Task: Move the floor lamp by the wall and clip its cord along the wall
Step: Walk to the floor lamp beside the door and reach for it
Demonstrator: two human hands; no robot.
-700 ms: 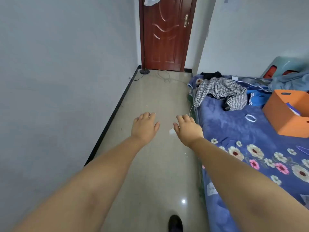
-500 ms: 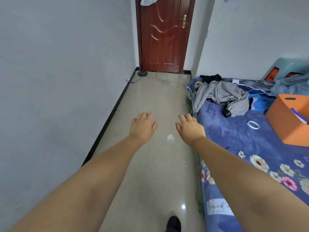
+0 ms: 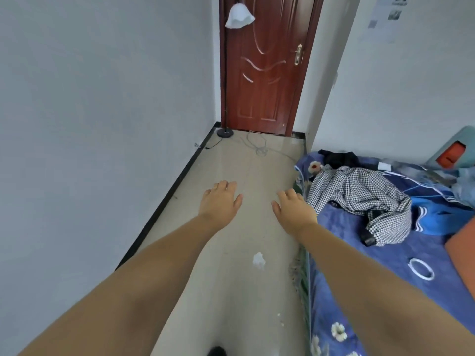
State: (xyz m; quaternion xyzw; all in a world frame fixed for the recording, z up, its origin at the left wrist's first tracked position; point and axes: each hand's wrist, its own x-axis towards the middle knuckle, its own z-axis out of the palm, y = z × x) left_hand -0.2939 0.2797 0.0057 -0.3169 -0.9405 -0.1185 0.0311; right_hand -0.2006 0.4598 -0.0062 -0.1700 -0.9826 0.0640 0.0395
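From the head camera, my left hand (image 3: 220, 201) and right hand (image 3: 293, 210) reach forward, fingers spread, holding nothing. The floor lamp (image 3: 226, 73) stands in the floor's far-left corner by the door (image 3: 264, 73), its cord (image 3: 257, 147) loose on the floor. It probably feels top-heavy; I'd grip the thin pole mid-height.

- The thin pole of the floor lamp with the white bell-shaped shade (image 3: 239, 16) is nearly lost against the dark red wooden door (image 3: 267, 73).
- The pale loose cord (image 3: 259, 147) on the floor, upper centre, is too faint to trace to an end.
- The orange plastic box (image 3: 462, 253) is cut off by the right edge.
- The black shoe (image 3: 217, 352) is cut off by the bottom edge.
- Grey papers (image 3: 388, 16) on the wall at upper right are blurred.
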